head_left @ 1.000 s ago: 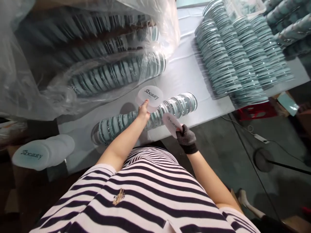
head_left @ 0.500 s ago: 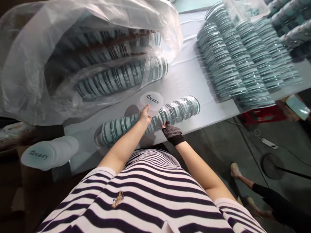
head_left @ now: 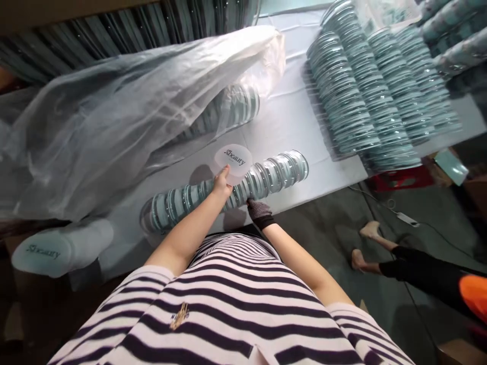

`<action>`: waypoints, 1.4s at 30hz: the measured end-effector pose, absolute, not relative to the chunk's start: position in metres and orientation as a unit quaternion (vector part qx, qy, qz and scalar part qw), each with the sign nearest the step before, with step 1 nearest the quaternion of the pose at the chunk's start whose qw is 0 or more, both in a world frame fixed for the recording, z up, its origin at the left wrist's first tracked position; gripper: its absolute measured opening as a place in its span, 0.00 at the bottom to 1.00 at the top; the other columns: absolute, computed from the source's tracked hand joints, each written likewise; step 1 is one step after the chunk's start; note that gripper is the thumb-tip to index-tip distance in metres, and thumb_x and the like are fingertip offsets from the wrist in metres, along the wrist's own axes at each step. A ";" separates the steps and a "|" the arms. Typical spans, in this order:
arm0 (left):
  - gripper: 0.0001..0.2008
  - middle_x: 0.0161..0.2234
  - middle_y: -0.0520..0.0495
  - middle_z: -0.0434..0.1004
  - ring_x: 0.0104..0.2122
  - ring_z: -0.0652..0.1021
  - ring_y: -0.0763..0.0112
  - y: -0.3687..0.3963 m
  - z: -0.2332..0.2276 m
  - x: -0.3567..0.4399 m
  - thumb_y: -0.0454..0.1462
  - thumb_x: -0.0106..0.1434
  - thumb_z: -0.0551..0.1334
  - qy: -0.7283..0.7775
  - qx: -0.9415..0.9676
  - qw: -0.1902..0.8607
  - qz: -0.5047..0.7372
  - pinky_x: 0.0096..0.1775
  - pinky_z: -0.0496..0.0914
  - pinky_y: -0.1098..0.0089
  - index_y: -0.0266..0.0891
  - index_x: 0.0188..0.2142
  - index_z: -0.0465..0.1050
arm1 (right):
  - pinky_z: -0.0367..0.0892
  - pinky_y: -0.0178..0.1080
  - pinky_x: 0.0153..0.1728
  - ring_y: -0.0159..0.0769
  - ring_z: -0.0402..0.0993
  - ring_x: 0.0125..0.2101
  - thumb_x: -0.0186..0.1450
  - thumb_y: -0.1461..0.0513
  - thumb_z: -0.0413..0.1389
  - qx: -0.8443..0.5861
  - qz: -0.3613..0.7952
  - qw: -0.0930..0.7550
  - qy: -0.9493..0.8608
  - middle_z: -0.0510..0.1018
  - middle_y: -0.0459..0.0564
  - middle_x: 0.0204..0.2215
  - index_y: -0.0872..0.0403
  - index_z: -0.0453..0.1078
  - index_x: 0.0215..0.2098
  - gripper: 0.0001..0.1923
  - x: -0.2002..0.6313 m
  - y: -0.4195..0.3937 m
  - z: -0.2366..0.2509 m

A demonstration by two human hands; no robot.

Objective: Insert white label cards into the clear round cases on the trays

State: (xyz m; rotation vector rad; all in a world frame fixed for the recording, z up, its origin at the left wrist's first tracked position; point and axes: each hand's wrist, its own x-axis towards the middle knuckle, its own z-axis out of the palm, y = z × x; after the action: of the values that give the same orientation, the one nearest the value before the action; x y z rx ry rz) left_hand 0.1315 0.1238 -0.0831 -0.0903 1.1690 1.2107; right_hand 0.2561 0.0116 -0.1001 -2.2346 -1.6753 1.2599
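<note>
My bare left hand (head_left: 222, 182) pinches a frosted, rounded plastic piece (head_left: 238, 152) with dark "beauty" lettering, thumb on its printed face. It is held over the middle of a long row of clear round containers (head_left: 287, 172) lying on their sides, nested end to end. My right hand (head_left: 261, 210), in a dark mesh half-finger glove, is at the near side of that row. Its fingers are mostly hidden against the row, so their grip does not show. More frosted pieces (head_left: 45, 253) with the same lettering lie overlapped at the table's left end.
A crumpled clear plastic bag (head_left: 114, 116) partly covers more containers (head_left: 243, 106) on the white table (head_left: 292, 119). Stacked rows of containers (head_left: 350, 96) stand right, near a clear bin (head_left: 395, 12). Below are a red crate (head_left: 399, 178), a cable, and another person's legs (head_left: 403, 261).
The bag's upper side has come down over the containers at the left, exposing another row behind. My right hand has shifted slightly left and down. My left hand keeps the frosted piece.
</note>
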 end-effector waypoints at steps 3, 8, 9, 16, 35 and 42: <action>0.08 0.41 0.48 0.84 0.50 0.80 0.67 0.113 -0.073 0.136 0.30 0.67 0.59 0.523 -0.016 0.686 0.505 0.56 0.72 0.62 0.40 0.41 0.76 | 0.69 0.28 0.27 0.25 0.72 0.20 0.70 0.61 0.48 -0.734 0.472 0.080 -0.481 0.81 0.47 0.25 0.61 0.75 0.35 0.16 0.250 0.008 -0.083; 0.13 0.55 0.52 0.78 0.60 0.73 0.67 0.114 -0.085 0.140 0.31 0.64 0.61 0.568 0.062 0.635 0.519 0.60 0.70 0.62 0.43 0.48 0.73 | 0.72 0.35 0.24 0.31 0.74 0.19 0.70 0.59 0.52 -0.635 0.628 0.064 -0.445 0.77 0.38 0.19 0.54 0.68 0.28 0.13 0.263 0.038 -0.096; 0.15 0.56 0.51 0.77 0.60 0.73 0.64 0.114 -0.088 0.141 0.31 0.62 0.63 0.576 0.079 0.626 0.520 0.59 0.71 0.60 0.43 0.49 0.73 | 0.73 0.37 0.24 0.32 0.74 0.20 0.70 0.57 0.52 -0.617 0.634 0.026 -0.465 0.76 0.38 0.17 0.54 0.67 0.26 0.15 0.267 0.044 -0.098; 0.20 0.57 0.49 0.76 0.59 0.74 0.59 0.102 -0.082 0.147 0.30 0.55 0.67 0.567 0.171 0.596 0.542 0.59 0.71 0.57 0.45 0.48 0.74 | 0.71 0.51 0.42 0.46 0.76 0.36 0.63 0.59 0.58 -0.710 0.376 0.004 -0.596 0.61 0.40 0.12 0.54 0.61 0.15 0.21 0.266 0.049 -0.073; 0.11 0.45 0.41 0.83 0.47 0.81 0.62 0.063 -0.079 0.111 0.25 0.59 0.67 0.509 0.180 0.675 0.502 0.55 0.71 0.62 0.37 0.41 0.78 | 0.73 0.45 0.46 0.43 0.76 0.47 0.69 0.56 0.44 -0.776 0.258 0.334 -0.468 0.79 0.61 0.49 0.59 0.65 0.61 0.27 0.227 0.026 -0.054; 0.20 0.52 0.44 0.79 0.50 0.79 0.64 0.124 -0.055 0.073 0.27 0.63 0.65 0.466 0.132 0.664 0.569 0.54 0.73 0.62 0.40 0.53 0.73 | 0.71 0.45 0.41 0.48 0.77 0.42 0.67 0.51 0.47 -0.871 0.022 0.292 -0.394 0.79 0.67 0.43 0.63 0.72 0.50 0.26 0.288 -0.033 -0.049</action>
State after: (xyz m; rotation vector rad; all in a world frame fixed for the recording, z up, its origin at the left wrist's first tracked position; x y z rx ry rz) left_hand 0.0728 0.1244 -0.0553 0.2989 1.0539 1.2867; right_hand 0.2877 -0.0326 -0.0489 -2.3225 -1.0494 0.0587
